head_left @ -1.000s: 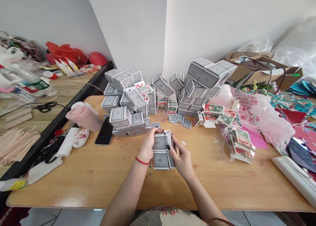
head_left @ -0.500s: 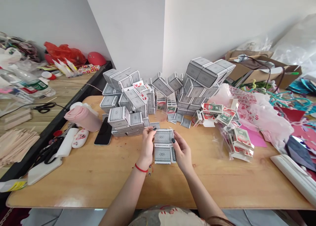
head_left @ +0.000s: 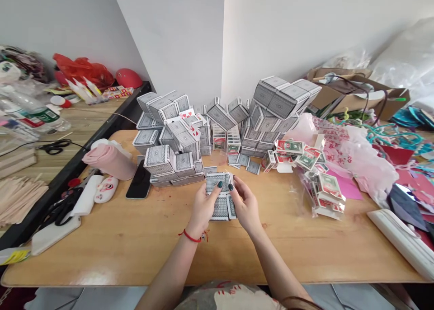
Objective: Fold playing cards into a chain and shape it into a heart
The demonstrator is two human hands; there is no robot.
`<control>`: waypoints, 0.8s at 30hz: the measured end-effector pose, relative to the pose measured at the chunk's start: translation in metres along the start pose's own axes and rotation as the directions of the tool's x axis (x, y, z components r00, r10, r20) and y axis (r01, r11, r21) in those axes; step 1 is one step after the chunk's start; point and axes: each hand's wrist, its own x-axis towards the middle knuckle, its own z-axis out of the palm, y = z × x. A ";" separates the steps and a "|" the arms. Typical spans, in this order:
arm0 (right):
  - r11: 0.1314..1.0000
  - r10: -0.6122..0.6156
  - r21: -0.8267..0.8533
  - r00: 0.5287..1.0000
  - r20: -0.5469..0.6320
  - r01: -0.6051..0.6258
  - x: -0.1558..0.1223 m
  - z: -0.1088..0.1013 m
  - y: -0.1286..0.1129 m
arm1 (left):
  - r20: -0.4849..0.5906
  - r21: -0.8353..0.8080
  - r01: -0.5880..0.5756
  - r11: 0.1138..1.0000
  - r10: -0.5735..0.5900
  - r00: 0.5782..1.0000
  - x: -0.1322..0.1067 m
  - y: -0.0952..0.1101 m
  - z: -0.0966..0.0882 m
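Note:
Between my hands is a piece of joined, folded playing cards (head_left: 219, 210) with grey patterned backs, held just above the table. My left hand (head_left: 205, 206) grips its left side, thumb lying across the upper card. On the right edge, my right hand (head_left: 244, 204) is closed, its thumb at the seam between the upper and lower parts; its other fingers are partly hidden behind. Just beyond stand stacked card boxes (head_left: 162, 162) on the left and a taller stack (head_left: 283, 97) on the right. Several loose folded cards (head_left: 252, 166) lie beyond my hands.
Red and green card packets (head_left: 327, 188) lie at right by a pink-printed plastic bag (head_left: 356, 147). A black phone (head_left: 139, 180), rolled pink cloth (head_left: 110, 161) and black scissors (head_left: 66, 208) sit at left. A white case (head_left: 400, 242) rests at the right edge.
My left thumb has moved from the piece's upper left edge onto its face. Both hands and the card piece have shifted slightly left in view, and the camera view has shifted a little.

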 end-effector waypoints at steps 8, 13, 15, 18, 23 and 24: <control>0.995 -0.009 -0.099 1.000 -0.011 0.008 -0.002 0.004 -0.006 | -0.042 0.087 -0.082 0.993 0.086 0.995 0.003 -0.004 0.000; 0.986 -0.012 -0.164 1.000 -0.008 0.011 -0.002 0.005 -0.005 | -0.062 0.206 -0.146 0.968 0.162 0.985 0.006 -0.005 -0.001; 0.983 -0.026 -0.182 1.000 0.012 0.028 0.000 0.005 -0.004 | -0.058 0.212 -0.153 0.965 0.169 0.984 0.006 -0.005 -0.002; 0.974 -0.050 -0.218 0.998 0.035 0.057 0.002 0.005 -0.004 | -0.047 0.197 -0.145 0.970 0.157 0.986 0.007 -0.004 -0.002; 0.944 -0.092 -0.313 0.994 0.056 0.105 0.002 0.005 -0.007 | -0.045 0.181 -0.154 0.971 0.165 0.985 0.007 -0.005 -0.004; 0.937 -0.090 -0.334 0.994 0.059 0.104 0.002 0.005 -0.008 | -0.045 0.177 -0.150 0.973 0.161 0.986 0.006 -0.006 -0.004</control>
